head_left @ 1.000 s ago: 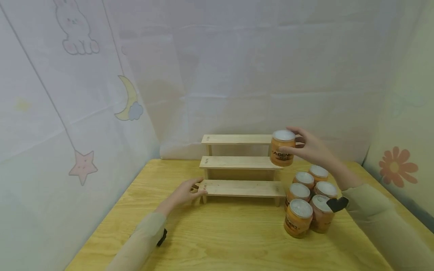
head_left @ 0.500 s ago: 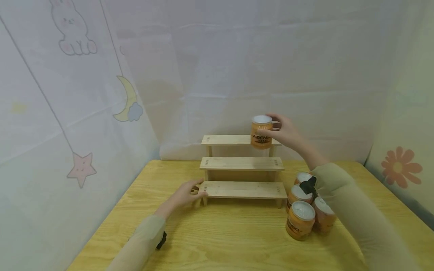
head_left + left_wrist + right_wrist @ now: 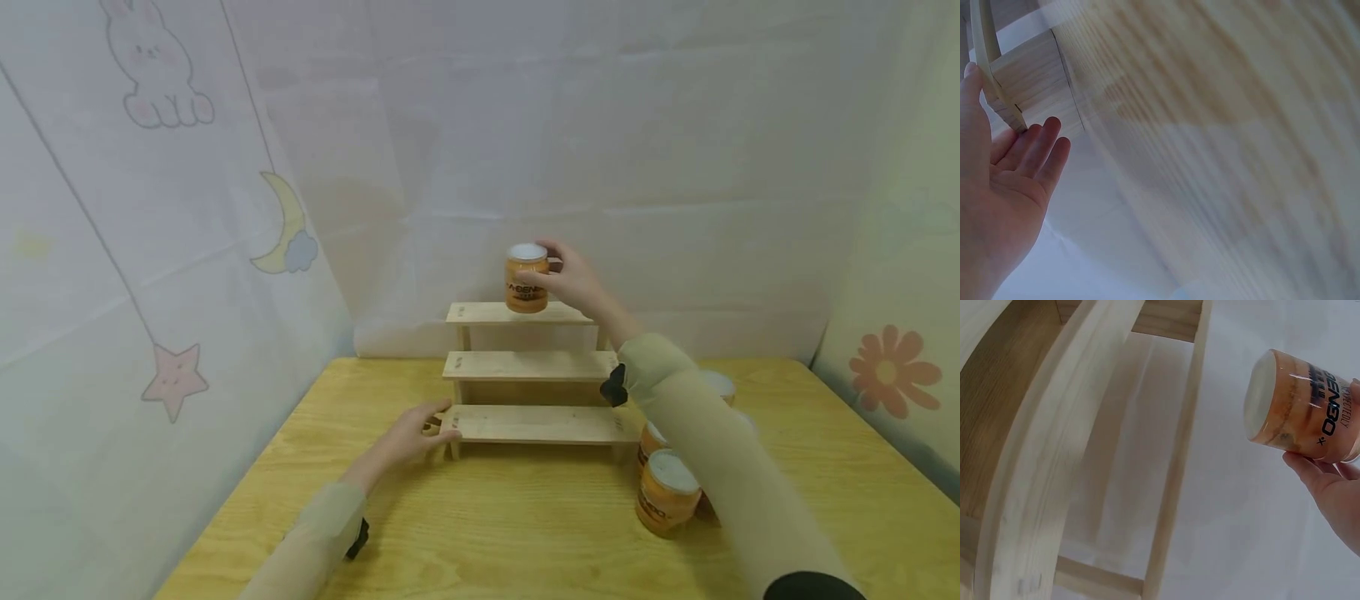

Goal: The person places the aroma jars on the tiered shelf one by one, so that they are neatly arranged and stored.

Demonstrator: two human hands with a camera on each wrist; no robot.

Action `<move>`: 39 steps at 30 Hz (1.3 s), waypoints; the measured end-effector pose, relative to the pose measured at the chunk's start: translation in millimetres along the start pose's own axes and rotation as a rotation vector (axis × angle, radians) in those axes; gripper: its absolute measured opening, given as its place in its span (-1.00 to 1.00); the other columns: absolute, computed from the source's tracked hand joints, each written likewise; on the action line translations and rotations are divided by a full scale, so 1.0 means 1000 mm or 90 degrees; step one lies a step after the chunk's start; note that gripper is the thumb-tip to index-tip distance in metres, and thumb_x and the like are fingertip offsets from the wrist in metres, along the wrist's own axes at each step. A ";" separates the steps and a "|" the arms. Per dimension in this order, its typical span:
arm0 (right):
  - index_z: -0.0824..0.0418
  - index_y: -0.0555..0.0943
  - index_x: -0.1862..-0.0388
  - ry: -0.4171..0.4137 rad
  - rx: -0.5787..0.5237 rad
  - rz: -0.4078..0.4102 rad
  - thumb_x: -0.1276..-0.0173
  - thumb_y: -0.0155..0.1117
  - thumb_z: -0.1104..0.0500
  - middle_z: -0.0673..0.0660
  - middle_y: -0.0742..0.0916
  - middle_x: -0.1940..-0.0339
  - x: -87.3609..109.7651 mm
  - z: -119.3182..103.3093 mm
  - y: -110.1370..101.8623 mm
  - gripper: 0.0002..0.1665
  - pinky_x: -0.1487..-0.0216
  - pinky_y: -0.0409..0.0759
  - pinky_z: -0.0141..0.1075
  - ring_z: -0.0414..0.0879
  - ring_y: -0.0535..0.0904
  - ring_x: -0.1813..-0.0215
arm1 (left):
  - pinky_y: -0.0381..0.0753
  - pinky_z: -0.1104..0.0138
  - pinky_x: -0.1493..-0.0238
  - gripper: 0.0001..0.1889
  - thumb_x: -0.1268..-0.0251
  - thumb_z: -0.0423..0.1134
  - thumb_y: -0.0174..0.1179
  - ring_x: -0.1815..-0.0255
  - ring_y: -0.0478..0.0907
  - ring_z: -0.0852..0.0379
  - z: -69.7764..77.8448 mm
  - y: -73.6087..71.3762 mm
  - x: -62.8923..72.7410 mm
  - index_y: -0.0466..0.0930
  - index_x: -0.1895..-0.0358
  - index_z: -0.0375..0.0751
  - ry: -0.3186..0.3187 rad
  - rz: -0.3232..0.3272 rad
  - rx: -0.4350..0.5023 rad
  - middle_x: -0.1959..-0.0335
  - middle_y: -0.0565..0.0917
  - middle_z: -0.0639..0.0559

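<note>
Head view: the person's right hand [image 3: 573, 279] has its thumb and fingers bent round an orange cylindrical jar with a pale lid and dark lettering [image 3: 522, 292], gripping it from the right side. The jar is upright, held just above the top step of a three-step display stand of pale, unpainted wood [image 3: 536, 423]; the right wrist view shows a gap between jar and wood. The left hand [image 3: 405, 433] is partly closed, thumb and bent fingers holding the left end of the lowest step.

Both arms wear beige sleeves [image 3: 720, 450], with a black strap [image 3: 357, 539] showing near each wrist. To the right of the stand, several more orange jars with pale lids [image 3: 666, 498] stand close together, partly hidden by the right sleeve. Everything rests on a yellowish wood-grain table [image 3: 517, 533]. Behind it hangs a creased whitish sheet [image 3: 480, 142]; on the left are a printed rabbit [image 3: 161, 75], a yellow moon [image 3: 281, 221] and a pink star [image 3: 175, 379], on the right a red-orange flower [image 3: 892, 371].
</note>
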State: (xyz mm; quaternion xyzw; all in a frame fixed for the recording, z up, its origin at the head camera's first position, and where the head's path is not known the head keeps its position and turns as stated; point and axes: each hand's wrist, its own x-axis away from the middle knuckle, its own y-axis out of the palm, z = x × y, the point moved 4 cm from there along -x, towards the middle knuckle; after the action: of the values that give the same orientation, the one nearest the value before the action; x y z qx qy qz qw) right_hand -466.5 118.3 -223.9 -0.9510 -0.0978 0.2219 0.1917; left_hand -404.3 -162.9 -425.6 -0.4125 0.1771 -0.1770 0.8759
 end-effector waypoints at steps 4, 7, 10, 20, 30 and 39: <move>0.17 0.16 -0.45 0.016 0.001 -0.004 -0.21 0.37 0.01 0.20 0.40 -0.33 -0.011 0.013 0.012 -0.08 -0.24 0.46 -0.02 0.12 0.39 -0.30 | 0.56 0.05 -0.10 -0.23 -0.21 0.10 0.20 -0.10 0.51 -0.13 -0.001 0.002 0.001 0.23 -0.38 -0.28 0.002 0.003 -0.002 -0.32 0.39 -0.19; 0.20 0.13 -0.46 0.021 -0.003 0.000 -0.21 0.37 0.04 0.22 0.38 -0.35 -0.017 0.022 0.018 -0.07 -0.26 0.44 -0.02 0.14 0.37 -0.31 | 0.55 0.04 -0.09 -0.24 -0.21 0.11 0.20 -0.10 0.51 -0.13 -0.001 0.003 0.001 0.24 -0.38 -0.27 0.004 0.003 0.000 -0.31 0.40 -0.19; 0.23 0.11 -0.46 0.025 -0.012 -0.001 -0.22 0.36 0.04 0.23 0.37 -0.37 -0.020 0.032 0.022 -0.06 -0.31 0.40 -0.03 0.16 0.33 -0.35 | 0.54 0.04 -0.11 -0.24 -0.21 0.13 0.19 -0.11 0.50 -0.14 -0.001 0.005 0.003 0.25 -0.38 -0.22 -0.005 -0.003 -0.002 -0.31 0.40 -0.16; 0.13 -0.02 -0.52 0.031 -0.011 -0.048 -0.33 0.23 -0.03 0.21 0.24 -0.47 -0.024 0.040 0.032 -0.07 -0.43 0.22 -0.01 0.16 0.17 -0.46 | 0.53 0.05 -0.12 -0.24 -0.21 0.14 0.19 -0.14 0.48 -0.13 0.002 0.004 0.007 0.23 -0.40 -0.16 -0.021 -0.001 -0.003 -0.33 0.38 -0.12; 0.05 -0.09 -0.54 0.041 -0.030 -0.049 -0.34 0.21 -0.01 0.24 0.24 -0.44 -0.024 0.034 0.042 -0.05 -0.36 0.30 0.06 0.18 0.22 -0.41 | 0.53 0.07 -0.13 -0.24 -0.20 0.15 0.19 -0.14 0.49 -0.09 0.000 0.001 0.007 0.23 -0.40 -0.13 -0.020 0.001 -0.010 -0.33 0.38 -0.08; 0.03 -0.03 -0.53 0.040 -0.038 -0.026 -0.33 0.24 0.01 0.27 0.28 -0.41 -0.024 0.037 0.047 -0.07 -0.32 0.37 0.03 0.19 0.26 -0.38 | 0.54 0.08 -0.12 -0.23 -0.20 0.16 0.18 -0.13 0.50 -0.09 0.001 0.002 0.007 0.23 -0.40 -0.15 -0.013 -0.005 -0.022 -0.33 0.38 -0.11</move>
State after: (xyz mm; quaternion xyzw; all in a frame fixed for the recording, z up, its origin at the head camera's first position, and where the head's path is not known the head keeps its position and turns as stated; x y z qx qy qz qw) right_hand -500.0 80.6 -264.5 -0.9607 -0.1176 0.1846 0.1709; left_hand -397.0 -164.1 -427.8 -0.4299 0.1699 -0.1732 0.8697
